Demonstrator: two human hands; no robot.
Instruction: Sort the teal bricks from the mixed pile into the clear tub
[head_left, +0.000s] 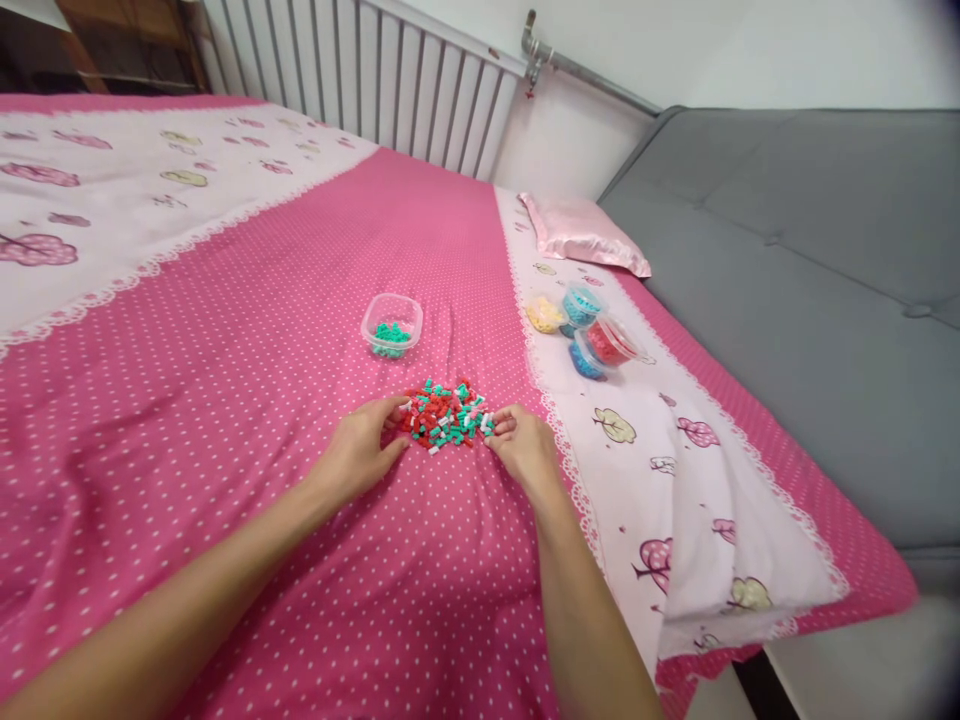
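A small heap of red, green and white beads (444,414) lies on the pink dotted bedspread (225,400). My left hand (360,450) rests at the heap's left edge, fingers curled and touching the beads. At the heap's right edge my right hand (525,448) has its fingertips bent in against the beads. Whether either hand pinches a bead is not visible. A clear plastic tub (391,325) with green beads in it stands just behind the heap.
Several small tubs with yellow (545,314), teal (583,303), red (611,340) and blue (583,360) beads sit on the pale strip at right. A pink pillow (585,233) lies behind them. A grey sofa (810,300) borders the bed's right side; a radiator (390,80) stands behind.
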